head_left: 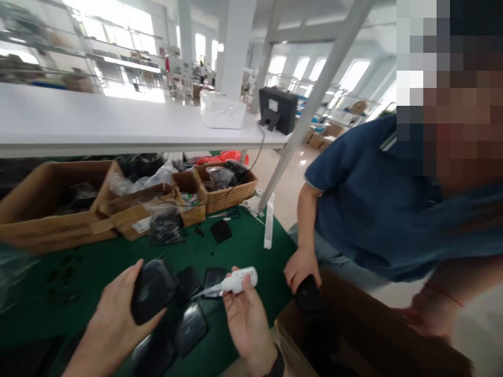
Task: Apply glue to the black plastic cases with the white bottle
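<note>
My left hand point(113, 309) grips a black plastic housing point(154, 290) with rounded corners, thumb and fingers at its edges. In my right hand point(247, 319) is a small white glue bottle point(240, 280), lying on its side. Its long thin nozzle points left, toward the housing but apart from it. Several similar black housings lie on the green mat between and below my hands, among them one with a glossy face point(191, 327). What the bottle contains cannot be made out.
To the right a person in a blue shirt point(365, 188) holds a black part point(308, 294) over a cardboard box point(288, 335). Open cardboard boxes point(231, 196) line the mat's back. A bag of black parts point(165, 228) lies before them. Above runs a white shelf point(149, 125) with a slanted post point(314, 99).
</note>
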Motion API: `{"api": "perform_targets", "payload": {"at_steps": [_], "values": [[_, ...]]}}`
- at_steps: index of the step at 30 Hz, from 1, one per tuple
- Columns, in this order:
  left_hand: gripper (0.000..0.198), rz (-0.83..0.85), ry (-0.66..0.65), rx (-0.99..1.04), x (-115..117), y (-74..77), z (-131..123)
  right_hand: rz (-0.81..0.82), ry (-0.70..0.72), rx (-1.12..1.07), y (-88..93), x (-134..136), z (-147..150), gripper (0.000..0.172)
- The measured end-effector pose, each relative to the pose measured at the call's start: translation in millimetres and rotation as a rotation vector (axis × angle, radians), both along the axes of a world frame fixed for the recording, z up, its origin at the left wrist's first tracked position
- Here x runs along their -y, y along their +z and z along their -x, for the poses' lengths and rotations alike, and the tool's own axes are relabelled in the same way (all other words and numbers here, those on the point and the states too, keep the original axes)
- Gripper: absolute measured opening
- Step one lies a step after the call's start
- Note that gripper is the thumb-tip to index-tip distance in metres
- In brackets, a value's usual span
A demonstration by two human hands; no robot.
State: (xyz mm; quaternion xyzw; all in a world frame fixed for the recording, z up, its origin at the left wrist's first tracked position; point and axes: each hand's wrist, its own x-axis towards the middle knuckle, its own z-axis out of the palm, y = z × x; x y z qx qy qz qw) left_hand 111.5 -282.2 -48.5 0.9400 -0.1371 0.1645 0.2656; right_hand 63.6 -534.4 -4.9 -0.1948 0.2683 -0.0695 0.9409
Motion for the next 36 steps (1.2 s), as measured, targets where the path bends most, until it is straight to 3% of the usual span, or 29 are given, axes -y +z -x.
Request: {"api": "perform_targets", "payload": {"at_steps": [3, 6, 11, 17, 28, 36], "values": [[0.084, -0.061, 0.002, -0.001, 23, 46.3, 29, 0.048, 0.032, -0.006, 10.3, -7, -2, 0.031], [0.085, -0.084, 0.080, -0.048, 26, 62.4, 49, 0.109, 0.080, -0.006, 8.1, -17, -6, 0.030], [0.088, -0.068, 0.158, -0.064, 14, 67.0, 72, 0.293, 0.171, 0.046, 5.7, -33, -1, 0.027], [0.088, -0.075, 0.204, -0.056, 0, 70.9, 82, 0.526, 0.192, 0.087, 8.1, -44, 5, 0.029], [0.086, -0.059, 0.214, -0.026, -9, 79.9, 99, 0.674, 0.183, 0.125, 14.4, -58, 15, 0.033], [0.087, -0.052, 0.222, -0.009, -12, 86.5, 106, 0.868, 0.233, 0.370, 34.8, -60, 22, 0.028]]}}
